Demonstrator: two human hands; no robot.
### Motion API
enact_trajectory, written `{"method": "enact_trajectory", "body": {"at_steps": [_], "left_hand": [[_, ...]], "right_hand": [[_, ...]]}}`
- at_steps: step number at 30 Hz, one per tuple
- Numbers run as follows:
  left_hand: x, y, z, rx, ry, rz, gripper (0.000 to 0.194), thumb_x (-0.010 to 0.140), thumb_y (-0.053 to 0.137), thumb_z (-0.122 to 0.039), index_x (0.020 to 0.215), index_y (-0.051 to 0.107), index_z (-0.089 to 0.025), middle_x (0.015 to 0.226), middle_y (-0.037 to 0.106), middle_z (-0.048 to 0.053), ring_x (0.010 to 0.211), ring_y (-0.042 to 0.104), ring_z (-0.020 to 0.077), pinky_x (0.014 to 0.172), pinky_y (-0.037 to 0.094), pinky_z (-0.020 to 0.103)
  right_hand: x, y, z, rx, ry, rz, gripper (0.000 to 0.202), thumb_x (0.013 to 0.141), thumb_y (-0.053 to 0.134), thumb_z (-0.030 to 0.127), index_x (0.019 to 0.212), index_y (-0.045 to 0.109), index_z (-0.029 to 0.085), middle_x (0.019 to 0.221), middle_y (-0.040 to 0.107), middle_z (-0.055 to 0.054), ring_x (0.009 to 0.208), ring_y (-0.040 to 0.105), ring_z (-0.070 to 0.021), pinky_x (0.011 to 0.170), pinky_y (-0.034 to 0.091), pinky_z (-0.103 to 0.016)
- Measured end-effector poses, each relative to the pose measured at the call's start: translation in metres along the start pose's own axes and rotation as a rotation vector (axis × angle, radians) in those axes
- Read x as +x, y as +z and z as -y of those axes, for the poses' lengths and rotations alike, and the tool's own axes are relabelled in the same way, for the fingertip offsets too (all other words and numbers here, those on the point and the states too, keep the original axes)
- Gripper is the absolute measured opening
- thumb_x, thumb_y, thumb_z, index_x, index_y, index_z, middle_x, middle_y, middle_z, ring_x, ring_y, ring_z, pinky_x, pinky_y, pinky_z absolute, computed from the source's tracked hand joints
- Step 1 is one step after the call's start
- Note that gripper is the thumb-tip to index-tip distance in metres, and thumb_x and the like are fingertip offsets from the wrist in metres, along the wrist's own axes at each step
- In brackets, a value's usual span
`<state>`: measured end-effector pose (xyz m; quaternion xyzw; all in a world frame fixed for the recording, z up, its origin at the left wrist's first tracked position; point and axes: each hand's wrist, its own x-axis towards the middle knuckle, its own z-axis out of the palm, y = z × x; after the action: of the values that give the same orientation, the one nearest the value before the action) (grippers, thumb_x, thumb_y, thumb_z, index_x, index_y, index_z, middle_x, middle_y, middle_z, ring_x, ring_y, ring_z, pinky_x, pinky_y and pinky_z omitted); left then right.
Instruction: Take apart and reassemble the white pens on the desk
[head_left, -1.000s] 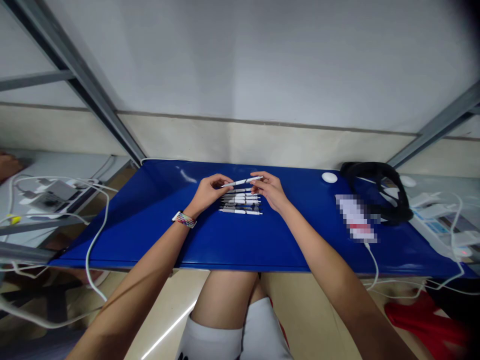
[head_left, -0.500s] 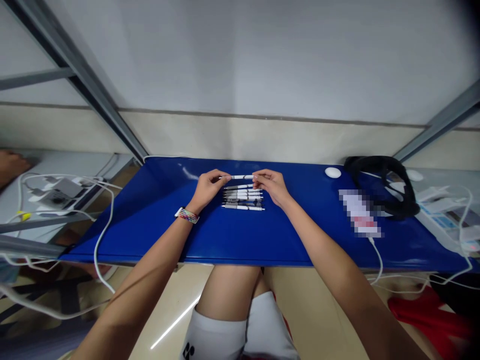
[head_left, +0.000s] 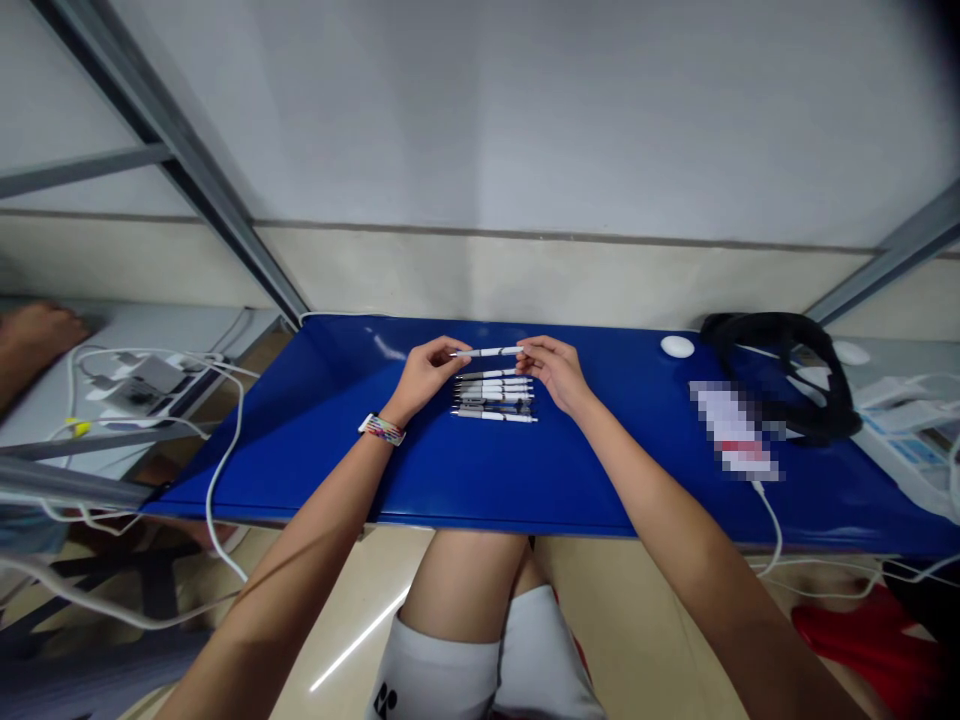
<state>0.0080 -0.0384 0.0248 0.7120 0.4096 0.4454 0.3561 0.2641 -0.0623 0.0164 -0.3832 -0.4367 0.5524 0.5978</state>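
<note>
A white pen with dark markings [head_left: 491,352] is stretched level between my two hands, at the far side of a group of pens. My left hand [head_left: 429,374] pinches its tip end, thumb and fingers closed. At the other end, the fingers of my right hand [head_left: 553,370] are closed on the pen too. Just nearer to me lie several white and grey pens [head_left: 493,390], side by side and roughly parallel on the blue tabletop [head_left: 480,470]. One white pen [head_left: 495,415] lies closest to the front edge.
Right of my hands are a white oval object [head_left: 677,346], a black strapped headset-like item [head_left: 787,370] and a pixelated phone-shaped object [head_left: 735,430] with a white cable [head_left: 776,520]. At left, a power strip [head_left: 150,390], loose cables and another person's hand [head_left: 45,330].
The whole view has shifted slightly, so everything appears a little further right. The pen stays between both hands, with more of its tip end now showing by my left fingers.
</note>
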Motion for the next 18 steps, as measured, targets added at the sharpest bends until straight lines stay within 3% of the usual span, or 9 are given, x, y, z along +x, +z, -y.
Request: {"method": "enact_trajectory", "body": {"at_steps": [4,7,9,10,12,15,16,18], "left_hand": [[0.0008,-0.0013,0.0010,0.035,-0.052,0.007,0.054,0.103,0.055,-0.061,0.078,0.077,-0.018,0.070,0.069,0.005,0.069,0.063,0.0185,0.072,0.049,0.033],[0.0010,-0.0002,0.0006,-0.010,-0.030,0.024,0.038,0.094,0.072,-0.055,0.108,0.078,-0.020,0.075,0.070,0.002,0.068,0.063,0.0177,0.069,0.049,0.031],[0.0011,0.0006,0.0008,-0.023,0.003,0.022,0.046,0.085,0.083,-0.048,0.123,0.073,-0.023,0.080,0.070,0.000,0.067,0.061,0.0169,0.065,0.047,0.030],[0.0012,0.0009,0.0011,-0.021,0.008,0.018,0.045,0.084,0.084,-0.048,0.121,0.074,-0.023,0.080,0.070,0.000,0.068,0.061,0.0168,0.065,0.046,0.029],[0.0014,0.0010,0.0015,-0.013,-0.010,0.011,0.036,0.092,0.075,-0.055,0.101,0.078,-0.020,0.077,0.071,0.003,0.069,0.062,0.0177,0.068,0.048,0.031],[0.0014,0.0007,0.0010,-0.034,-0.060,0.029,0.063,0.105,0.047,-0.065,0.077,0.075,-0.017,0.070,0.069,0.006,0.069,0.064,0.0188,0.074,0.050,0.033],[0.0011,0.0005,0.0006,-0.051,-0.062,0.038,0.062,0.105,0.047,-0.066,0.081,0.077,-0.017,0.070,0.069,0.006,0.069,0.064,0.0186,0.074,0.050,0.033],[0.0006,0.0000,0.0000,-0.079,-0.035,0.047,0.045,0.097,0.066,-0.061,0.105,0.078,-0.018,0.073,0.070,0.002,0.069,0.063,0.0175,0.071,0.048,0.031]], "right_hand": [[-0.0003,0.0022,0.0000,-0.031,0.000,0.008,0.029,0.072,0.091,0.040,0.091,0.079,0.020,0.079,0.074,-0.004,0.073,0.068,-0.0190,0.077,0.062,-0.040],[-0.0011,0.0038,0.0001,-0.044,0.003,-0.003,0.030,0.072,0.091,0.041,0.091,0.079,0.021,0.079,0.073,-0.004,0.073,0.068,-0.0190,0.077,0.062,-0.040],[-0.0014,0.0038,0.0007,-0.033,0.007,-0.015,0.030,0.072,0.090,0.040,0.091,0.079,0.020,0.078,0.073,-0.004,0.073,0.068,-0.0190,0.076,0.062,-0.040],[-0.0014,0.0035,0.0012,-0.025,0.009,-0.022,0.030,0.071,0.090,0.040,0.090,0.079,0.020,0.078,0.073,-0.004,0.072,0.068,-0.0189,0.075,0.062,-0.039],[-0.0011,0.0028,0.0021,-0.013,0.010,-0.028,0.029,0.070,0.090,0.039,0.089,0.079,0.019,0.077,0.073,-0.005,0.071,0.068,-0.0188,0.074,0.061,-0.039],[-0.0004,0.0023,0.0025,-0.009,0.004,-0.021,0.030,0.069,0.091,0.039,0.089,0.080,0.019,0.077,0.074,-0.005,0.072,0.068,-0.0191,0.074,0.062,-0.039],[-0.0001,0.0023,0.0022,-0.010,0.000,-0.020,0.031,0.069,0.092,0.040,0.089,0.080,0.019,0.076,0.074,-0.004,0.072,0.068,-0.0192,0.075,0.062,-0.039],[0.0003,0.0024,0.0011,-0.011,-0.003,-0.024,0.031,0.069,0.092,0.040,0.089,0.080,0.020,0.076,0.073,-0.004,0.072,0.068,-0.0193,0.075,0.062,-0.040]]}}
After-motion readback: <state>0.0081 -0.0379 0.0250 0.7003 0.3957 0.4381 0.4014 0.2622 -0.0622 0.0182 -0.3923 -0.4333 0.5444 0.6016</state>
